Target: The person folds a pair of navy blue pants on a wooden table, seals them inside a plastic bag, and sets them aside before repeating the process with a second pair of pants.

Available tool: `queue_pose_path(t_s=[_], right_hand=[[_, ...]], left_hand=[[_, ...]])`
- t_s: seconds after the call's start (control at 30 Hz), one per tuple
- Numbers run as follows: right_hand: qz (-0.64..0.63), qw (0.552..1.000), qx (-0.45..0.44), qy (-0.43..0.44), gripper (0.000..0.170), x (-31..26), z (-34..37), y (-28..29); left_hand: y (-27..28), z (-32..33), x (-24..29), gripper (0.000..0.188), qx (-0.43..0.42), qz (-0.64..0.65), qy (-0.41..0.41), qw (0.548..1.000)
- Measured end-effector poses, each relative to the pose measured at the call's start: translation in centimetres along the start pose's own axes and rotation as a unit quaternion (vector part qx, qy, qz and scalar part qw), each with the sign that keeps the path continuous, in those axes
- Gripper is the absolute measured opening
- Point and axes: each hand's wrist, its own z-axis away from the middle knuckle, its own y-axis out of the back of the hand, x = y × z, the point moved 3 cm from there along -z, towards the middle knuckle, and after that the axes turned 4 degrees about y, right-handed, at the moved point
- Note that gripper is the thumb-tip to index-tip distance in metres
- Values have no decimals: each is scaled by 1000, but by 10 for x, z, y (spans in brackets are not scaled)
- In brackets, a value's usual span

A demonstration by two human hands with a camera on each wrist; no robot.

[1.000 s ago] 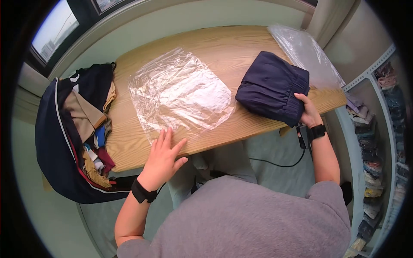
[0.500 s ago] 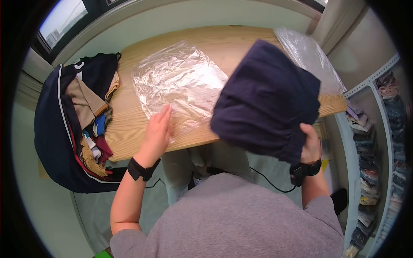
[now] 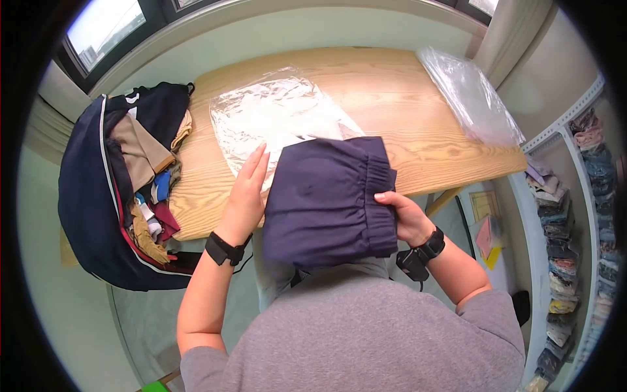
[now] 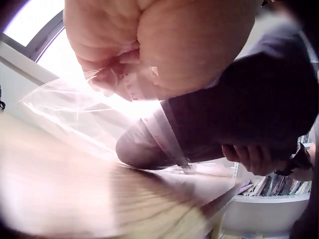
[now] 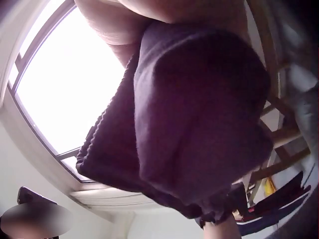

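Folded navy elastic-waist pants [image 3: 317, 206] hang over the table's front edge in the head view, their gathered waistband toward the right. My right hand [image 3: 413, 221] grips them at the waistband, thumb on top and fingers underneath. A clear plastic bag [image 3: 258, 114] lies crinkled on the table behind them. My left hand [image 3: 243, 206] is at the bag's near edge, just left of the pants. In the left wrist view its curled fingers hold up the bag's mouth, edged by a strip [image 4: 167, 137] with red marks. The far end of the pants shows behind that strip, within the bag.
A large open navy bag [image 3: 81, 189] stuffed with clothes stands at the table's left. More clear plastic bags [image 3: 473, 98] lie stacked at the back right of the wooden table [image 3: 385, 85]. Shelves [image 3: 555, 163] with bagged clothes stand at right.
My right hand has carried the pants leftward from the table's right side to in front of the plastic bag, turning them. My left hand has gone from lying flat on the bag to holding its edge.
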Motion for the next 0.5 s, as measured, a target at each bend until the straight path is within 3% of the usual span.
queue_pose_path(t_s=[0.13, 0.33, 0.5], right_hand=[[-15, 997, 12, 74, 39, -11, -22, 8], [-25, 993, 73, 93, 37, 5, -43, 6], [-117, 988, 18, 98, 39, 27, -55, -13]], left_hand=[[0, 10, -2, 62, -14, -2, 4, 1000], [-9, 10, 9, 74, -32, -6, 14, 999], [-13, 11, 10, 77, -18, -13, 1, 1000]])
